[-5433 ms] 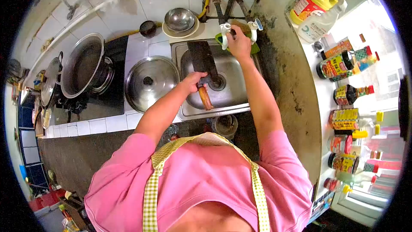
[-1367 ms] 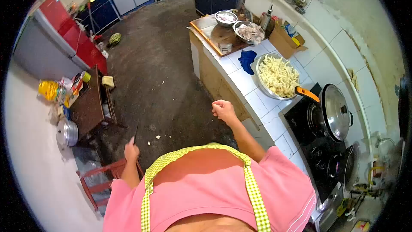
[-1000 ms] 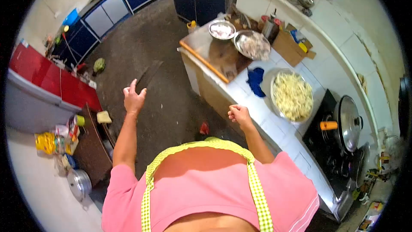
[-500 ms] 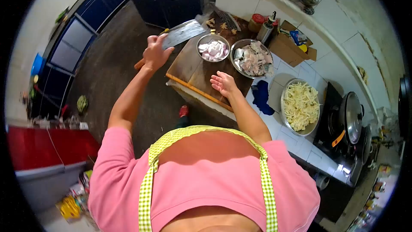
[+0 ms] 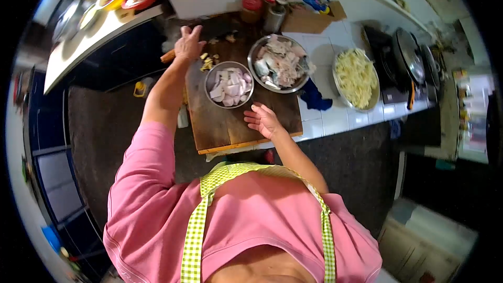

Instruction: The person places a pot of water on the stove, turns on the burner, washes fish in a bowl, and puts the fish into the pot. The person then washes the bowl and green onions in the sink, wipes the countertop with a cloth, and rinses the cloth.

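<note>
At the far left corner of a wooden chopping board, my left hand is closed around a cleaver, whose wooden handle end sticks out; its blade is dark and hard to make out. My right hand hovers over the board's near part, fingers apart and holding nothing. Just beyond those fingers stands a metal bowl of pale purplish onion pieces. Small yellowish pieces, perhaps ginger, lie behind that bowl. A larger metal bowl of cut fish is to its right.
Right of the board are a dark blue cloth, a large bowl of pale shredded food and a stove with a lidded pan. Red-lidded jars and a cardboard box line the back. A white counter holds bowls at left.
The view has turned left and closer to the board. My left hand has brought the cleaver from beside the board to its far left corner. My right hand stays open near the onion bowl.
</note>
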Motion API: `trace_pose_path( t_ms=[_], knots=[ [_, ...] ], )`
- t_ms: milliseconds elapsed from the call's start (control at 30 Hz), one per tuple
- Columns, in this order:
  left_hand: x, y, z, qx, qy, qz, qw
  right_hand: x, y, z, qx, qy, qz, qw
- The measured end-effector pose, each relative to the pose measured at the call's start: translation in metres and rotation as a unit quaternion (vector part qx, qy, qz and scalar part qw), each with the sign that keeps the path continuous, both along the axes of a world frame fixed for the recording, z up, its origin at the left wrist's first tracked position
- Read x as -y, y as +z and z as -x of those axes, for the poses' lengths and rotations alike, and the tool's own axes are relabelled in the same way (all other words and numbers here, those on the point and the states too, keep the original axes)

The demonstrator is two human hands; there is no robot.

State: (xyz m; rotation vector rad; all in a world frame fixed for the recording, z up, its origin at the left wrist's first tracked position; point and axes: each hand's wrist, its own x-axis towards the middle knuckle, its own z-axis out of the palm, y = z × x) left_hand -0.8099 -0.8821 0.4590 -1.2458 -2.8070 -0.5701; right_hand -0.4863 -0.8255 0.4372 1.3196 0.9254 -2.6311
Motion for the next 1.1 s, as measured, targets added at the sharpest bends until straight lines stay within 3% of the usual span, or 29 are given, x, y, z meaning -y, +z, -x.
trace_pose_path(
  t_ms=[167, 333, 400, 467, 533, 667, 833, 1100],
  knots=[
    [-0.018, -0.018, 0.013, 0.030, 0.007, 0.048, 0.998, -0.007, 0.003, -0.023, 0.010, -0.124, -0.012, 0.992],
    [-0.030, -0.050, 0.028, 0.058, -0.059, 0.092, 0.992, -0.043, 0.003, -0.027, 0.015, -0.267, -0.028, 0.963],
    [-0.034, -0.038, 0.025, 0.048, -0.068, 0.093, 0.992, -0.059, 0.003, -0.025, 0.013, -0.286, -0.044, 0.957],
    [-0.034, -0.009, 0.014, 0.010, -0.070, 0.188, 0.980, -0.075, 0.002, -0.022, 0.017, -0.291, -0.047, 0.955],
    [-0.027, 0.000, 0.004, -0.025, -0.046, 0.140, 0.989, -0.095, -0.008, -0.020, 0.057, -0.258, -0.033, 0.964],
    [0.007, 0.014, -0.021, -0.041, -0.102, -0.157, 0.981, -0.124, -0.019, -0.013, 0.111, -0.171, -0.077, 0.976],
    [0.077, 0.034, -0.090, 0.098, -0.005, -0.234, 0.967, -0.144, -0.040, -0.007, 0.137, -0.142, -0.100, 0.975],
    [0.120, 0.060, -0.189, 0.201, -0.014, -0.287, 0.936, -0.122, -0.031, -0.066, 0.087, -0.182, -0.140, 0.969]
  ],
)
